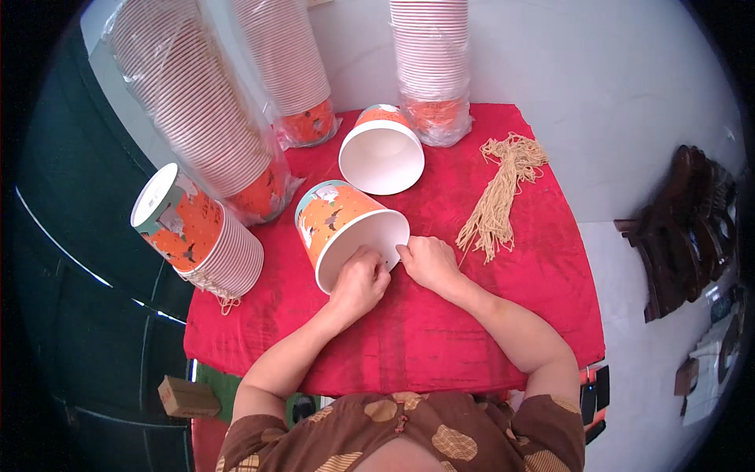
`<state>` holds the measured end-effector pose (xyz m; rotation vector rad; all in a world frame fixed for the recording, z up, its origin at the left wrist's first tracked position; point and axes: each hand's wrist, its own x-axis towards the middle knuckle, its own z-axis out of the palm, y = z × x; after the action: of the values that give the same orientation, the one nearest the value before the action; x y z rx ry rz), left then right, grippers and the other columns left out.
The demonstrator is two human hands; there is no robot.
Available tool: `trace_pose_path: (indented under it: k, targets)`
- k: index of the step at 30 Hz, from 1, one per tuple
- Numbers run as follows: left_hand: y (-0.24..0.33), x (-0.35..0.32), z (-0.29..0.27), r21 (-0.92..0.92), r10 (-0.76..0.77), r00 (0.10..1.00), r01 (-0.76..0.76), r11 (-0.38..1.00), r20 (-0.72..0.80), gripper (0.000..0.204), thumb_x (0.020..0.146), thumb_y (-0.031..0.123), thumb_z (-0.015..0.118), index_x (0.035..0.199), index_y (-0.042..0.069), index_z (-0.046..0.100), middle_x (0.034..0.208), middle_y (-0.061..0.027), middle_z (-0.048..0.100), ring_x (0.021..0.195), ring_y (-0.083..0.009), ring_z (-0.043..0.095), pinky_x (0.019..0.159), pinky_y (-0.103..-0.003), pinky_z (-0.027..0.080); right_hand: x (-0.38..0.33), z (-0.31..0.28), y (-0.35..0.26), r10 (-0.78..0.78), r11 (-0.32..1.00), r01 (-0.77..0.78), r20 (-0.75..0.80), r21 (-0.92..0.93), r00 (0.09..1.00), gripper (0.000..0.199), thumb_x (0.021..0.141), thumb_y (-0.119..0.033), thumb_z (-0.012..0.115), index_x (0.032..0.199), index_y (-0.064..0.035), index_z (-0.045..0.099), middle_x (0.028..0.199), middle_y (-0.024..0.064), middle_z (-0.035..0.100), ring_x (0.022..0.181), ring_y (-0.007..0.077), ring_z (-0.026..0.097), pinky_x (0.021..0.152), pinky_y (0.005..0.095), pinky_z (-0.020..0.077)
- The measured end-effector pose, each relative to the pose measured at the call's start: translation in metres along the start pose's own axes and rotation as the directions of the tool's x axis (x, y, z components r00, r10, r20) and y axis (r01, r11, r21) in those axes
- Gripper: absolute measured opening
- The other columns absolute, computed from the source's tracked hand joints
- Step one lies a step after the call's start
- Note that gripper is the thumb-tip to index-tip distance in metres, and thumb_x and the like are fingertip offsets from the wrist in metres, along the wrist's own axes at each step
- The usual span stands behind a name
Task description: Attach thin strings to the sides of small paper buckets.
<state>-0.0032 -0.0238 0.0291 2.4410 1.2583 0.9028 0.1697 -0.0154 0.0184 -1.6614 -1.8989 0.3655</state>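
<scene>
An orange paper bucket [334, 219] with a teal band and animal drawings lies on its side, its white mouth facing me. My left hand [360, 281] reaches into that mouth, fingers curled and pinched near the inner wall. Whatever they pinch is hidden or too small to see. At the bucket's right rim, my right hand [429, 261] is closed, with thumb and fingers on the edge. Just behind lies a second paper bucket [382, 161], also tipped with its white inside showing. A bundle of tan cords [499, 197] rests to the right of my right hand.
Left on the red-covered table [472, 338] stands an upside-down stack of nested buckets [189, 224] with cord loops at its rim. Tall plastic-wrapped bucket stacks [185, 98] rise along the back. Dark wooden furniture [680, 232] is beyond the right side; a cardboard box [189, 397] sits lower left.
</scene>
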Motion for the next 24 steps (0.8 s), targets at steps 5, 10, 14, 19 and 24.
trace_pose_path:
  k: [5,10,14,19,24]
  targets:
    - [-0.012,-0.004,0.011,-0.307,-0.059,0.998,0.055,0.95,-0.002,0.01,0.087,0.005,0.056,0.084,-0.004,0.059,0.092,-0.0112,0.065,0.073,-0.0188,0.061,0.065,-0.033,0.05,-0.003,0.004,0.001,-0.055,0.997,0.053,-0.041,-0.056,0.998,0.034,0.092,-0.027,0.056,0.076,0.0011,0.067,0.067,0.0237,0.065,0.062,0.0385,0.067,0.055,0.049,0.0532]
    - [-0.014,-0.002,0.017,-0.581,-0.236,0.965,0.26,0.771,0.118,0.013,0.088,0.008,0.057,0.081,-0.002,0.059,0.072,-0.0058,0.06,0.064,-0.0134,0.057,0.058,-0.029,0.046,-0.006,0.005,-0.001,-0.081,0.994,0.077,-0.059,-0.075,0.995,0.033,0.092,-0.025,0.055,0.076,0.0012,0.067,0.065,0.0232,0.065,0.06,0.0381,0.067,0.054,0.0486,0.0529]
    - [-0.007,0.005,0.008,-0.677,-0.341,0.895,0.441,0.59,0.286,0.018,0.093,0.01,0.054,0.081,-0.001,0.061,0.068,-0.0008,0.056,0.058,-0.0074,0.051,0.052,-0.025,0.042,-0.007,0.005,-0.003,-0.069,0.996,0.065,-0.055,-0.066,0.996,0.032,0.093,-0.025,0.054,0.078,0.0006,0.066,0.066,0.0238,0.064,0.061,0.0394,0.066,0.055,0.0505,0.0518]
    - [0.002,0.007,0.008,-0.587,-0.377,0.873,0.487,0.646,0.309,0.017,0.092,0.01,0.055,0.082,-0.001,0.061,0.069,-0.0013,0.057,0.059,-0.0074,0.051,0.053,-0.025,0.042,-0.008,0.003,-0.001,-0.053,0.998,0.052,-0.046,-0.031,0.997,0.03,0.092,-0.026,0.054,0.081,-0.0002,0.067,0.068,0.0243,0.064,0.065,0.0414,0.065,0.059,0.0525,0.051]
    - [-0.006,0.002,0.012,-0.59,-0.306,0.902,0.431,0.682,0.305,0.009,0.09,0.005,0.057,0.088,-0.002,0.061,0.077,-0.0019,0.06,0.065,-0.008,0.053,0.058,-0.025,0.045,-0.017,-0.011,-0.002,-0.042,0.999,0.042,0.185,0.003,0.982,0.03,0.087,-0.024,0.056,0.076,0.0028,0.066,0.075,0.0258,0.066,0.074,0.0416,0.067,0.065,0.0516,0.0523]
